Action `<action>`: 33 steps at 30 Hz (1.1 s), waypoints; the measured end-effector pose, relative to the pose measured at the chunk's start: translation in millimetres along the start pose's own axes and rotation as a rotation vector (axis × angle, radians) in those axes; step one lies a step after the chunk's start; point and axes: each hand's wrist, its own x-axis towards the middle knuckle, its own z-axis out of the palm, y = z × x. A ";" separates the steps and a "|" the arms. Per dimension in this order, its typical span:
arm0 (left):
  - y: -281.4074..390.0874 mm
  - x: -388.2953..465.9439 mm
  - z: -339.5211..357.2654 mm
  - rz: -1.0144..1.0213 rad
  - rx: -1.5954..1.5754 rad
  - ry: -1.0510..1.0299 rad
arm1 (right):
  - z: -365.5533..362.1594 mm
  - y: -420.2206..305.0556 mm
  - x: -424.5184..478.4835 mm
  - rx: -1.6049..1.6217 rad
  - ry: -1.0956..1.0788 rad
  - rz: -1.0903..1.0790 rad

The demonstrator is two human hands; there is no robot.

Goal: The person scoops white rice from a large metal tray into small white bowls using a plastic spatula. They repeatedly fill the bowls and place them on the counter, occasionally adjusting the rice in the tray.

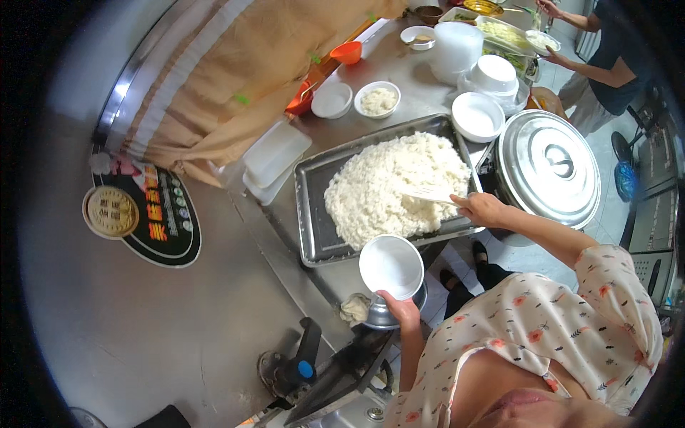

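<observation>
My left hand (400, 309) grips the lower rim of a round white bowl (392, 267). The bowl is tilted with its inside facing up, and nothing shows in it. It sits just off the near edge of a dark metal tray (321, 235). A large mound of cooked white rice (390, 182) fills most of that tray. In my right hand (481, 209), at the tray's right edge, is the handle of a white slotted rice paddle (428, 193), whose blade lies on the rice.
A lidded steel pot (551, 166) stands right of the tray. Beyond are a bowl of rice (378, 100), stacked white bowls (478, 115) and translucent lids (278, 152). Farther off, a co-worker (615, 69) holds a filled bowl (542, 41). A black-handled device (305, 353) stands near my left arm.
</observation>
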 end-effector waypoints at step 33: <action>-53.3 -27.5 79.0 -0.022 0.151 -0.032 | 73.1 52.9 -32.3 0.843 0.461 0.083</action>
